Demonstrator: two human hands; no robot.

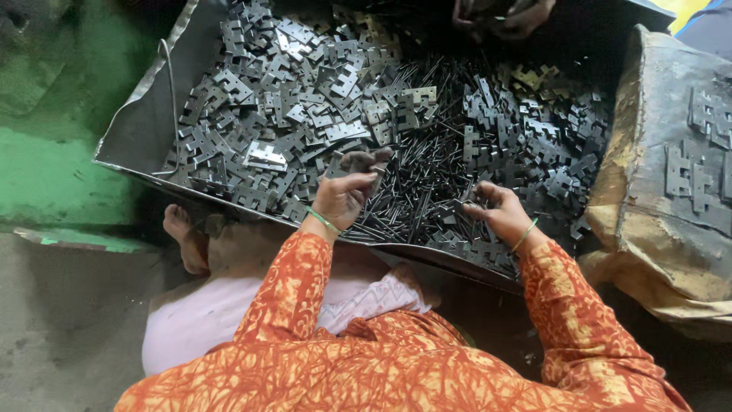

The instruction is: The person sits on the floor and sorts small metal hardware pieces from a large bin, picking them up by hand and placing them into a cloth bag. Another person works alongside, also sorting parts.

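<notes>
1. Steel-grey, a wide shallow sheet-metal tray (137, 137) sits in front of the person, heaped with small flat metal hinge plates (305, 91) and, in the middle, a dark pile of thin metal pins (427, 175).
2. At the near edge of the tray, the left hand (347, 194) is raised just above the pins, fingers curled, and pinches one small hinge plate (375, 162) between thumb and fingertips.
3. Over to the right of it, the right hand (499, 214) rests low on the pile where pins meet plates; its fingers are bent around small metal pieces, but exactly which it grips cannot be told.
4. Each wrist bears a thin green bangle (324, 221), and both arms wear orange patterned sleeves (293, 282).
5. Beyond the far rim of the tray, another person's hands (503, 19) show at the top edge.
6. On the right stands a worn brownish sack (640, 175) with more hinge plates lying on its top.
7. Left of the tray is a green painted surface (46, 168), and a bare foot (183, 229) shows under the tray's near edge.
</notes>
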